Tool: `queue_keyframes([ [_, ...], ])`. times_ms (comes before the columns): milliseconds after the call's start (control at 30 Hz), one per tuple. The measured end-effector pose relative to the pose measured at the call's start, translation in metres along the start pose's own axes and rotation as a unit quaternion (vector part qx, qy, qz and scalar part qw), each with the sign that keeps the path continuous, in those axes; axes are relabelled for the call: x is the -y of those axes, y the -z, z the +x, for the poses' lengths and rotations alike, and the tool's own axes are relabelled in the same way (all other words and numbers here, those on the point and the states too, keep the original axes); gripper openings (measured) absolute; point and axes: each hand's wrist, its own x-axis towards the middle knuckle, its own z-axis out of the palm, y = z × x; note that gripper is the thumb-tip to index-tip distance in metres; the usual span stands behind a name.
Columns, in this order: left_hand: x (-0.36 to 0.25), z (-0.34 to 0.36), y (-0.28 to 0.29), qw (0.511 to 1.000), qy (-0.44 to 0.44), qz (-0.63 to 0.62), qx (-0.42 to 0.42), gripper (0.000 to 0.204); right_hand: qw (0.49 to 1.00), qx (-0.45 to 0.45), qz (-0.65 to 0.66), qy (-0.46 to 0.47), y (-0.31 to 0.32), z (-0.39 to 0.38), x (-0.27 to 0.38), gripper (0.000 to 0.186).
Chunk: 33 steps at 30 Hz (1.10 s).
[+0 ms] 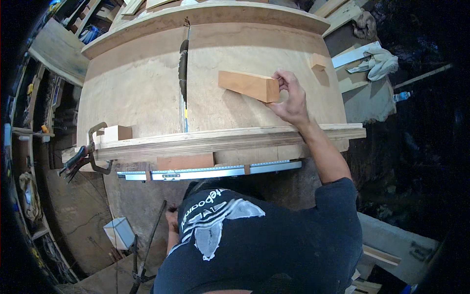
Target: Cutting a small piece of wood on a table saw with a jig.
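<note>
My right hand [292, 100] is closed round the near right end of a rectangular wooden block [245, 85]. The block is held tilted over the right part of a plywood sled [142, 88], its long end pointing left. A dark saw blade [183, 68] shows in the slot that splits the sled. My left hand [172, 219] hangs low beside my shirt, below the sled's front fence [225, 139]. Its fingers are mostly hidden, and I cannot see whether it holds anything.
A clamp [98, 147] grips the front fence at the left, beside a small wood block [117, 133]. Another small block [317, 61] lies at the right. A metal rail with a scale [210, 171] runs below the fence. A cloth [382, 63] and bottle [402, 96] are far right.
</note>
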Motion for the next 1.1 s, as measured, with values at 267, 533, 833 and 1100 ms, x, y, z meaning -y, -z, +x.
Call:
queue_keyframes([
  [267, -0.025, -0.005, -0.006, 0.989, 0.01, 0.14, 0.052, 0.02, 0.986, 0.024, -0.081, 0.145, 0.002, 0.001, 0.007, 0.065],
  [533, -0.009, 0.005, -0.009, 0.99, 0.011, 0.142, 0.008, 0.016, 0.99, 0.03, -0.081, 0.113, 0.002, -0.002, 0.016, 0.059],
  [833, -0.06, -0.027, -0.024, 0.993, -0.023, 0.11, 0.029, 0.015, 0.998, -0.006, -0.057, 0.032, 0.004, 0.001, 0.0, 0.063],
  [1100, 0.039, 0.011, 0.004, 0.993, 0.054, 0.099, -0.02, 0.024, 0.999, -0.011, -0.034, -0.012, 0.002, 0.007, -0.013, 0.063],
])
